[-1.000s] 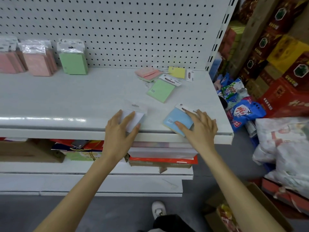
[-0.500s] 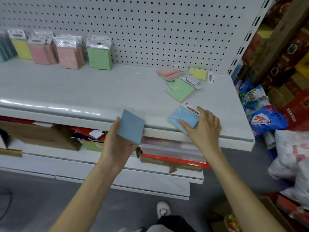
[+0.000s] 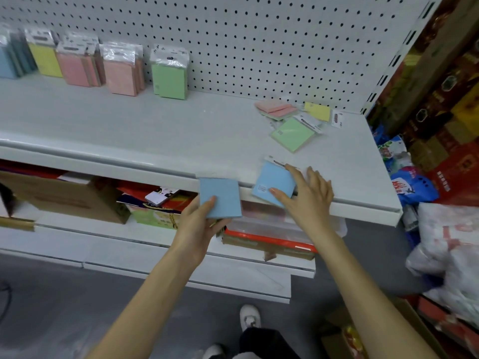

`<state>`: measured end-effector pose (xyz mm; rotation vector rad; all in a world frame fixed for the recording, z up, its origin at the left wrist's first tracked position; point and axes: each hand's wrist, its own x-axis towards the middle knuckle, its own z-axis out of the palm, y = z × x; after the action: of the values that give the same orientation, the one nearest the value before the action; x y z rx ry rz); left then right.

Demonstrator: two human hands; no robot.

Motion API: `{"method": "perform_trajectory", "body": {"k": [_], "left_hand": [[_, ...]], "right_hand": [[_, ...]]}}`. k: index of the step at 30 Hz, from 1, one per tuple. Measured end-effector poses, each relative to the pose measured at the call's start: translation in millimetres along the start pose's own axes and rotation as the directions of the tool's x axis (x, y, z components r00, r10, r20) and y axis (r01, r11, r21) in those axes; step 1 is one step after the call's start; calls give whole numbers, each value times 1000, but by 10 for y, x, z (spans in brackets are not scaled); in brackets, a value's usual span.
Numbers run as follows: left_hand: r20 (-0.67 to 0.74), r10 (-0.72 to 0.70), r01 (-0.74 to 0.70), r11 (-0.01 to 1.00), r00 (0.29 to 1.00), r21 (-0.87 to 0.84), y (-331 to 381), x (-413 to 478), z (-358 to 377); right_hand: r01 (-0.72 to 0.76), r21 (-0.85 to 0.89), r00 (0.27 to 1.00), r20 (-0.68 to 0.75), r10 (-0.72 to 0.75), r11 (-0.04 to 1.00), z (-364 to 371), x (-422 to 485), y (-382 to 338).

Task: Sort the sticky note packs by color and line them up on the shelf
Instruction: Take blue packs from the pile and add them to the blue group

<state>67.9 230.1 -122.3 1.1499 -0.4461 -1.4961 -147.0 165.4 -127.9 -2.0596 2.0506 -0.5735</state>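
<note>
My left hand [image 3: 199,224] holds a blue sticky note pack [image 3: 220,196] in front of the white shelf's [image 3: 134,133] front edge. My right hand [image 3: 308,195] grips a second blue pack [image 3: 272,181] that overhangs that edge. Further back on the right lie a loose green pack [image 3: 291,134], pink packs [image 3: 276,108] and a yellow pack [image 3: 316,111]. Along the pegboard at the left stand sorted rows: blue packs [image 3: 9,62], a yellow pack [image 3: 44,58], pink packs [image 3: 101,71] and green packs [image 3: 169,76].
A small white label card [image 3: 337,119] lies at the shelf's back right corner. Lower shelves hold cardboard boxes [image 3: 64,195] and a red-lidded box [image 3: 269,237]. Bags and red cartons [image 3: 440,164] crowd the floor on the right. My shoe [image 3: 248,317] is below.
My left hand lifted a blue pack off the shelf's front edge and turned it blue face up. My right hand stayed on the other blue pack. The view shifted left.
</note>
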Motion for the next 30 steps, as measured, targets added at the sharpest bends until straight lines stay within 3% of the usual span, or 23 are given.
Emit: {"method": "perform_trajectory", "body": {"k": [5, 9, 13, 18, 21, 30], "left_hand": [[12, 3, -3, 999, 1000, -35, -9, 31, -20], [1, 29, -29, 999, 1000, -38, 73, 54, -118], [2, 50, -50, 998, 999, -41, 270, 78, -245], [-12, 176, -175, 982, 984, 68, 620, 86, -447], [-57, 263, -252, 955, 963, 155, 885, 102, -600], [-45, 397, -377, 897, 917, 231, 1812, 531, -1144]], "right_hand": [[94, 87, 995, 6, -95, 992, 63, 67, -239], [112, 317, 993, 9, -121, 942, 60, 55, -445], [40, 637, 998, 19, -67, 770, -4, 74, -720], [33, 833, 992, 40, -119, 552, -34, 166, -1145], [24, 893, 983, 61, -174, 450, -57, 232, -1419], [31, 913, 955, 94, -283, 407, 249, 909, -2316]]}}
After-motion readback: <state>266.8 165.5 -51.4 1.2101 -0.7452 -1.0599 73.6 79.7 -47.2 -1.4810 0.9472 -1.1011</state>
